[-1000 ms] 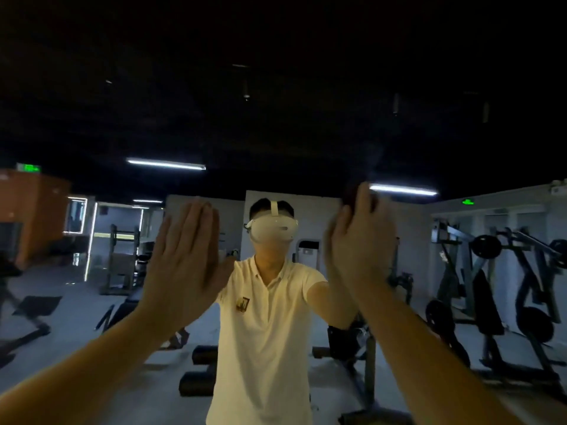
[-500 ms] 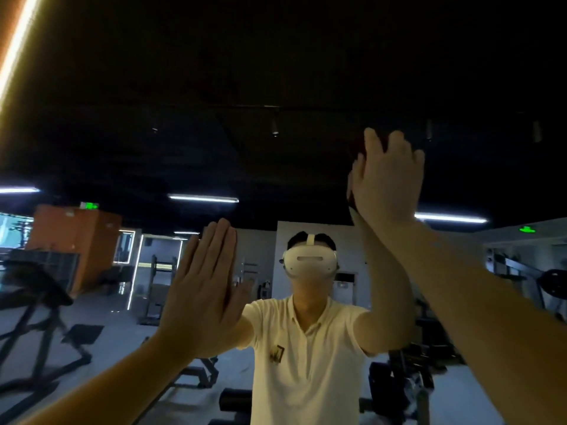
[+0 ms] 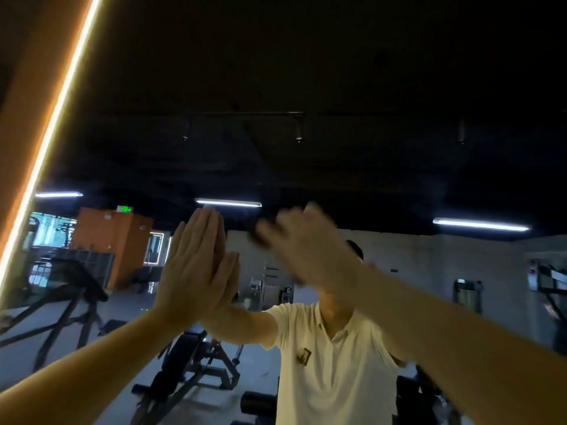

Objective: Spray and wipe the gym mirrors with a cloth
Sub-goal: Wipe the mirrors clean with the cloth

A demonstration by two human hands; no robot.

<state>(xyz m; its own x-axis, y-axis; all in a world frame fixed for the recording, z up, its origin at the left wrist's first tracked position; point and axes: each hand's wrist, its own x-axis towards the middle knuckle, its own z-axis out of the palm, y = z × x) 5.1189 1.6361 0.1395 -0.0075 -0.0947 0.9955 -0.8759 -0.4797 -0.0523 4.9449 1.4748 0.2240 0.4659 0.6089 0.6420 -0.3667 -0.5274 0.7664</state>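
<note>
Your right hand [image 3: 306,250] is now lower on the mirror [image 3: 306,87] and further left than half a second ago, so the wipe is mid-stroke. It is blurred: a dark cloth [image 3: 259,237] shows at its fingertips, but I cannot tell the grip. Your left hand [image 3: 190,271] presses flat, fingers straight, nearer the mirror's left edge.

place: gym | evidence: weight bench [image 3: 181,360], exercise machines [image 3: 70,283], wall mirror [image 3: 306,56]
</note>
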